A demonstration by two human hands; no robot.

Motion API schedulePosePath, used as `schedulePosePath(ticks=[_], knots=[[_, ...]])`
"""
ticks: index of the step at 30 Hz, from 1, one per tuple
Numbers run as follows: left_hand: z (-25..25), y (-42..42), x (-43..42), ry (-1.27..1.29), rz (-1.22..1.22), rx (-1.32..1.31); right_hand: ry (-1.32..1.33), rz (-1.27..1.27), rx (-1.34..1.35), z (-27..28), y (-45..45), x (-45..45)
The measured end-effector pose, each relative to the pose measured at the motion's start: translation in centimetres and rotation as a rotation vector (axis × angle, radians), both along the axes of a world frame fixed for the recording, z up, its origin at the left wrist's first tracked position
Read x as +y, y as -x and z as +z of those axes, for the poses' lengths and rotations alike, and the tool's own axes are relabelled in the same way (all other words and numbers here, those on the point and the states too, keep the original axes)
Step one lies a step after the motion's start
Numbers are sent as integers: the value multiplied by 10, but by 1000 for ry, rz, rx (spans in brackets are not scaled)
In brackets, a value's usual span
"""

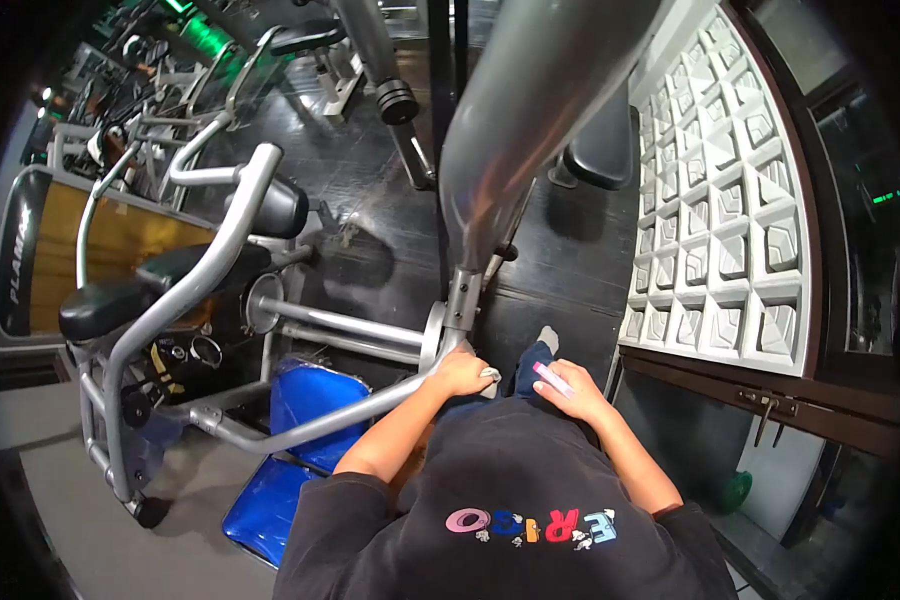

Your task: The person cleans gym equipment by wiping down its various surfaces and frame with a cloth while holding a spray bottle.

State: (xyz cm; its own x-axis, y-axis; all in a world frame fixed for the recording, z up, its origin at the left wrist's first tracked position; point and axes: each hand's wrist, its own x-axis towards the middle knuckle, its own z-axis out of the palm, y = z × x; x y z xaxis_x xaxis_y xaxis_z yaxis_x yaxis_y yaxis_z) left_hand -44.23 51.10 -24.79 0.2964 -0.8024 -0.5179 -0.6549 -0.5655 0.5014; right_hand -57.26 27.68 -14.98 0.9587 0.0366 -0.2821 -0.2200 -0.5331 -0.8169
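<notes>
My left hand [460,375] is closed beside the grey metal frame [435,340] of a gym machine. A bit of whitish cloth [490,378] pokes out from its fingers; whether the hand also touches the frame I cannot tell. In my right hand [578,395] is a small slim bottle or tube [553,380], pale with a pink end, with the fingers wrapped round it. Between the two hands, a leg in dark blue trousers and a grey sock [548,338] reach toward the floor.
A curved silver bar [340,425] runs low on my left, over a blue seat [315,395]. A thick grey beam [510,120] rises ahead. Padded black seats [110,305] stand at left. A white patterned block wall [720,200] and dark wooden frame close off the right.
</notes>
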Motion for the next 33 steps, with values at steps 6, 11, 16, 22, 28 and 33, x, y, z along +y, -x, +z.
schedulePosePath(ticks=[6, 11, 16, 22, 28, 33], knots=[[11, 35, 37, 437, 760, 536, 38, 66, -3, -10, -34, 26], [19, 67, 80, 496, 839, 441, 158, 168, 139, -4, -62, 51], [11, 87, 109, 430, 854, 382, 213, 209, 180, -14, -69, 65], [-11, 86, 132, 335, 1169, 582, 176, 259, 189, -27, -62, 65], [-29, 63, 145, 520, 1327, 620, 141, 320, 92, -27, -59, 69], [-15, 41, 148, 701, 1651, 798, 119, 329, 78, -28, -56, 71]])
